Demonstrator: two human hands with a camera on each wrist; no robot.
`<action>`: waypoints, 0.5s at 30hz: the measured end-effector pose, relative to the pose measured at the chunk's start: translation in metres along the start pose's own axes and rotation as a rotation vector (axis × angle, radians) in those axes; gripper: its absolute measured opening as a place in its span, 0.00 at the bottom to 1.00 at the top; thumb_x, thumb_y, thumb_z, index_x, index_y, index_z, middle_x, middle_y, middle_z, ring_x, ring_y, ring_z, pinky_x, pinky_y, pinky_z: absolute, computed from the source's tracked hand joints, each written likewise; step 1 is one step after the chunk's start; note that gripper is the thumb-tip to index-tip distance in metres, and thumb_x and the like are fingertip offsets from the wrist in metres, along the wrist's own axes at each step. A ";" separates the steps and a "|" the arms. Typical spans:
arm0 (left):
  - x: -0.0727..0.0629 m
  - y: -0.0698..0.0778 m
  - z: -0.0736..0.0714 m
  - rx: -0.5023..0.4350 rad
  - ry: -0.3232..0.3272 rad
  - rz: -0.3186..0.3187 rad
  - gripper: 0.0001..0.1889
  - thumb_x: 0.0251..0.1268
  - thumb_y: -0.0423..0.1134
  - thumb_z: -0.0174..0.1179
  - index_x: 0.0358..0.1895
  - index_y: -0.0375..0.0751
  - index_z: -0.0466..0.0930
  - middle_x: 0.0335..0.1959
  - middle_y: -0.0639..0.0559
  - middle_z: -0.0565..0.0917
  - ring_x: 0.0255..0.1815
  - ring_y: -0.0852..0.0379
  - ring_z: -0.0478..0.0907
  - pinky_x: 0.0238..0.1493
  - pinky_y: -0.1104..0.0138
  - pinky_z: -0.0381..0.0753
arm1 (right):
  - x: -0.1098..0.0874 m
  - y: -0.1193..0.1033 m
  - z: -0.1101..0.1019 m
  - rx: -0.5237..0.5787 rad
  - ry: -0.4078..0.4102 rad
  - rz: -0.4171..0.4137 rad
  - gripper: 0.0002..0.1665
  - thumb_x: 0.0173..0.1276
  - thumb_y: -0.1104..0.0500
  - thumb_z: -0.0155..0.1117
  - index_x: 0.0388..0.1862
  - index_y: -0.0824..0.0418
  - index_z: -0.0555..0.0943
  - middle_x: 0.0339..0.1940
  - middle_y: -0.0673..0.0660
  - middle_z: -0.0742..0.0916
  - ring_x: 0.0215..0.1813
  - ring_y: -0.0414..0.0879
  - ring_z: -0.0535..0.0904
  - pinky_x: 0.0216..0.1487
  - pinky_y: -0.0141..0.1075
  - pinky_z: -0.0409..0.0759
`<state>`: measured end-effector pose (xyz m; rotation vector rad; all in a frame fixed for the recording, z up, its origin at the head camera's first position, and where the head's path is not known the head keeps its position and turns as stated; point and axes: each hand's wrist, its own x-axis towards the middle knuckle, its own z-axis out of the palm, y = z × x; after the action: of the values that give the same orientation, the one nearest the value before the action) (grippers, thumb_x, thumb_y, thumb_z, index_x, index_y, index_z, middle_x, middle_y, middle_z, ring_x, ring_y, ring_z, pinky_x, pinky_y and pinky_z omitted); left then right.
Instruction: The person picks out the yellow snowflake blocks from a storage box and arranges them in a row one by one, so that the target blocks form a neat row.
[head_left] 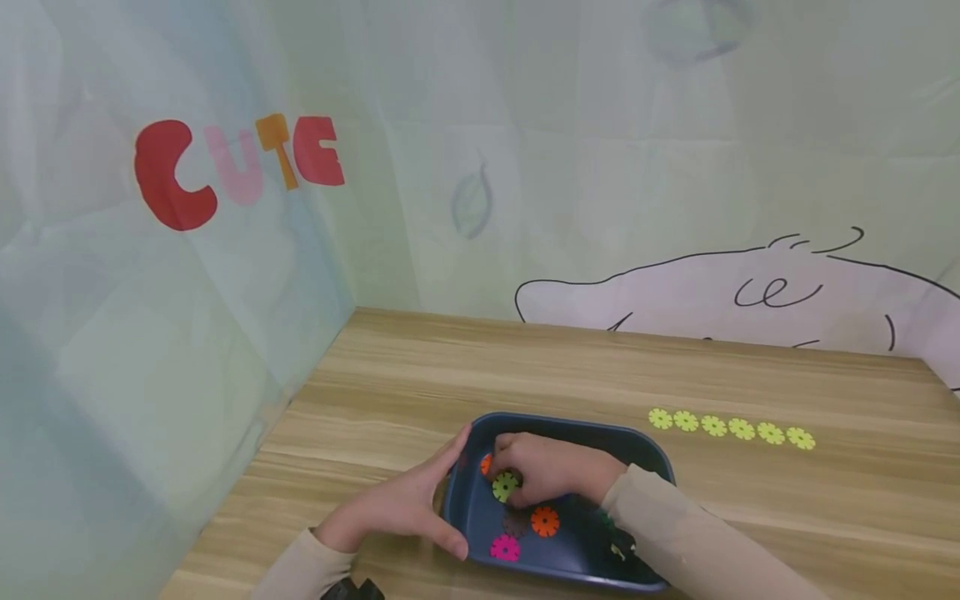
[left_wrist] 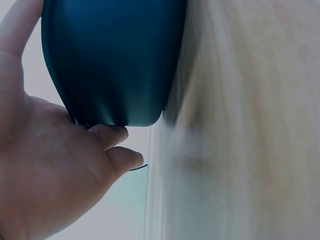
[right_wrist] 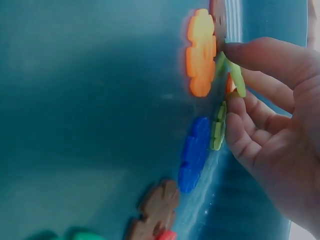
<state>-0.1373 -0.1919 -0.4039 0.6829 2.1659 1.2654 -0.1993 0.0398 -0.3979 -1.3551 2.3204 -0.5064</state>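
Note:
A dark blue tray (head_left: 570, 575) stands on the table with notched plastic discs in it. My left hand (head_left: 405, 504) grips its left end, thumb at the front corner and fingers at the back one; in the left wrist view the palm (left_wrist: 55, 165) is close against the tray's outer wall (left_wrist: 115, 60). Inside the tray, my right hand (head_left: 551, 467) pinches a yellow-green disc (right_wrist: 237, 80). Beside its fingers lie a darker green disc (right_wrist: 218, 127), an orange disc (right_wrist: 201, 52) and a blue disc (right_wrist: 194, 155). A pink disc (head_left: 505, 547) rests at the tray's front left.
Several yellow-green discs (head_left: 742, 429) form a row on the wooden table (head_left: 420, 358), right of and behind the tray. In the tray are also a brown disc (right_wrist: 157, 210) and green pieces (right_wrist: 85, 235). Printed cloth walls (head_left: 450, 125) border the table at the back and left.

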 end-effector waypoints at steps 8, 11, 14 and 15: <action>0.000 0.000 -0.001 -0.017 -0.011 0.017 0.68 0.46 0.57 0.74 0.77 0.49 0.24 0.79 0.42 0.33 0.78 0.43 0.34 0.73 0.42 0.41 | 0.000 -0.002 -0.002 -0.006 -0.033 0.012 0.22 0.53 0.64 0.72 0.50 0.60 0.85 0.42 0.45 0.79 0.40 0.34 0.72 0.45 0.24 0.75; 0.000 0.000 -0.001 -0.019 -0.013 0.021 0.68 0.46 0.57 0.74 0.77 0.49 0.24 0.79 0.42 0.33 0.78 0.43 0.33 0.73 0.42 0.40 | 0.000 -0.002 -0.001 -0.008 -0.036 0.015 0.21 0.53 0.63 0.72 0.49 0.61 0.85 0.41 0.45 0.79 0.40 0.34 0.72 0.45 0.24 0.75; 0.000 0.000 0.000 -0.016 -0.011 0.018 0.68 0.46 0.56 0.74 0.77 0.48 0.24 0.79 0.41 0.33 0.78 0.43 0.33 0.73 0.42 0.40 | 0.000 -0.001 -0.001 -0.010 -0.029 0.009 0.20 0.54 0.63 0.71 0.49 0.61 0.85 0.40 0.44 0.78 0.38 0.34 0.71 0.43 0.24 0.75; 0.000 0.000 0.000 -0.013 -0.010 0.015 0.69 0.46 0.56 0.74 0.77 0.47 0.24 0.79 0.41 0.33 0.78 0.43 0.33 0.73 0.42 0.40 | 0.000 -0.001 -0.001 -0.008 -0.023 0.003 0.20 0.54 0.62 0.71 0.48 0.61 0.85 0.39 0.44 0.78 0.38 0.34 0.71 0.42 0.24 0.74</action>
<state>-0.1374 -0.1920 -0.4036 0.6997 2.1462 1.2799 -0.1987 0.0393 -0.3965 -1.3542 2.3077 -0.4780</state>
